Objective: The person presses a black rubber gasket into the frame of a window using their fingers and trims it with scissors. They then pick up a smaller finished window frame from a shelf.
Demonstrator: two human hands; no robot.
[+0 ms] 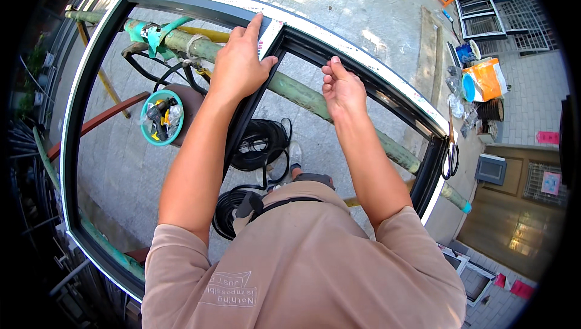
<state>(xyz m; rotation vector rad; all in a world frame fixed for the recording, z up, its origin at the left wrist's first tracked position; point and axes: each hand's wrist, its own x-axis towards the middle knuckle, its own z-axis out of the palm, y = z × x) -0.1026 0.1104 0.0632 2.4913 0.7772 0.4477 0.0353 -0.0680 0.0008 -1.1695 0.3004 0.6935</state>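
A large window frame point(200, 1), dark inside with white film on its outer faces, lies across green poles before me. My left hand point(239, 63) rests where the crossbar meets the far rail, fingers extended and thumb apart, holding nothing I can see. Along the far rail of the right-hand opening, my right hand point(345, 90) is closed, thumb against curled fingers, at the black inner channel point(378, 90). Whatever it pinches is too small or hidden to name. Below the frame lie coils of black rubber-like strip point(257, 147). Scissors point(451, 153) with black handles sit at the frame's right end.
A green pole point(302, 95) runs under the frame. A turquoise bucket point(162, 117) of tools and plastic bags stands on a stool at left. To the right are an orange-and-white bag point(487, 80), small frames point(481, 16) and a brown door point(508, 208).
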